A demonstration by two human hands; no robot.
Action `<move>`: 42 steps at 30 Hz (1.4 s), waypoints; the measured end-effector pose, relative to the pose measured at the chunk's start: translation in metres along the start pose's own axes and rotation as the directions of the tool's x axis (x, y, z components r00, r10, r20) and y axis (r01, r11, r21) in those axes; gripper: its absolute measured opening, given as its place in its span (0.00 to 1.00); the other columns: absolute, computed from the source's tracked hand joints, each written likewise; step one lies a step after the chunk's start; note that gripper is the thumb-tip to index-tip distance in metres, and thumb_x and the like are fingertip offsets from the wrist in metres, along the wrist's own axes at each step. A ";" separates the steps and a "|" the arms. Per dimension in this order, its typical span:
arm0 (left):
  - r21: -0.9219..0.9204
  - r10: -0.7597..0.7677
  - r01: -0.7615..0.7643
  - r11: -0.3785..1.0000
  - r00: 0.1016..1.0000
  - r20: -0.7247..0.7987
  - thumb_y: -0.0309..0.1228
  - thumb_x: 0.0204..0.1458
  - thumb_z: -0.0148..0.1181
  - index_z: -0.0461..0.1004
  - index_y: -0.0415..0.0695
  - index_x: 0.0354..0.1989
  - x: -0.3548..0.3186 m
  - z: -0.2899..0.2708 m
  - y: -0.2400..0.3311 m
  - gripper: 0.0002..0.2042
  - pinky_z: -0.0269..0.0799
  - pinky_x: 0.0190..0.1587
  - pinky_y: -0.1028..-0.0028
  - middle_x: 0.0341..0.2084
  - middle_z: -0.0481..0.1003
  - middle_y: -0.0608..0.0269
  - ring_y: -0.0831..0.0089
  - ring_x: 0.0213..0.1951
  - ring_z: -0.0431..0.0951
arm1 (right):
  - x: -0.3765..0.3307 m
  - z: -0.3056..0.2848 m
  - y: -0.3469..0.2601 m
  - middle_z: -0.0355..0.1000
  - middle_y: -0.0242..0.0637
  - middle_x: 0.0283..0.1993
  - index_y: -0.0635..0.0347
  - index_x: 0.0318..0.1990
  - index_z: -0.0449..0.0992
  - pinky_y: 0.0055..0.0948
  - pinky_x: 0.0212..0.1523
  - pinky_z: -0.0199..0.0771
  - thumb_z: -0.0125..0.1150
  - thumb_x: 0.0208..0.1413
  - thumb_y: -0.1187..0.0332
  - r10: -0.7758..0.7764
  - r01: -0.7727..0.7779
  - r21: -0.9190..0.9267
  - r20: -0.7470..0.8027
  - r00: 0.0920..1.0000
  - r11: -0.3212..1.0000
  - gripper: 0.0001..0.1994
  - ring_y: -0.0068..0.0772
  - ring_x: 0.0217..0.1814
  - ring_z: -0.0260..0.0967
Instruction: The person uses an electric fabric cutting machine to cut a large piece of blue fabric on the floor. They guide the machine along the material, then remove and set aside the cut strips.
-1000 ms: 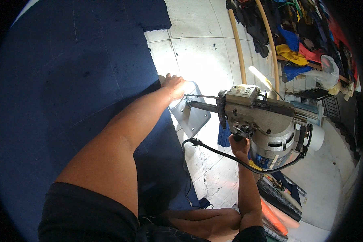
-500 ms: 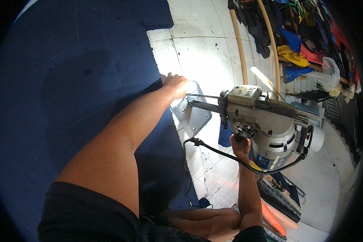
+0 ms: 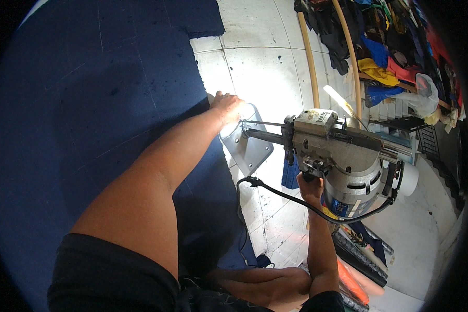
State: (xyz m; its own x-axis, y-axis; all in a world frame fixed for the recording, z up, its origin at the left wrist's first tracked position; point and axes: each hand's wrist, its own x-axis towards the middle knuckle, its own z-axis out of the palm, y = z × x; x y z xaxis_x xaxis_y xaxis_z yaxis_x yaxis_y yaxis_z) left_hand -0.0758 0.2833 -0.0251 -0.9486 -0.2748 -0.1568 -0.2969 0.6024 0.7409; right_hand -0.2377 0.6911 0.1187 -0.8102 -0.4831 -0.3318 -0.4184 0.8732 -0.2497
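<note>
Cutting machine (image 3: 333, 143) at three o'clock, right hand (image 3: 311, 189) at four closed round its handle (image 3: 308, 178); left hand (image 3: 229, 107) at twelve by base plate (image 3: 252, 148), can't tell its grip; best hold machine steady, left fingers clear of post (image 3: 265, 136), navy fabric (image 3: 114, 57) flat.

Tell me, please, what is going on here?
A person is handling a grey machine with a flat base plate. The right hand grips it at a dark handle. The left hand is at the plate's edge, by the border of a dark blue fabric; whether it touches the plate is unclear.
</note>
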 end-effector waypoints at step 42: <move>-0.535 0.341 -0.348 0.770 0.933 -0.117 0.40 0.48 0.67 0.79 0.48 0.38 -0.010 -0.066 0.075 0.13 0.69 0.53 0.60 0.37 0.76 0.62 0.64 0.46 0.76 | -0.018 -0.005 -0.051 0.76 0.44 0.32 0.65 0.38 0.75 0.39 0.42 0.72 0.63 0.52 0.54 -0.045 -0.033 -0.366 -0.201 0.979 0.930 0.19 0.38 0.37 0.75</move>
State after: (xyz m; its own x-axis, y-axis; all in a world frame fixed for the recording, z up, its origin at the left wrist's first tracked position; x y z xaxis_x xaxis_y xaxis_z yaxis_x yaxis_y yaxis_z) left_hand -0.0811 0.2813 0.0752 -0.9733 -0.1390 0.1827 0.1602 0.1588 0.9742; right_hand -0.2039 0.6555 0.1416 -0.8566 -0.4990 -0.1311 -0.5129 0.8512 0.1114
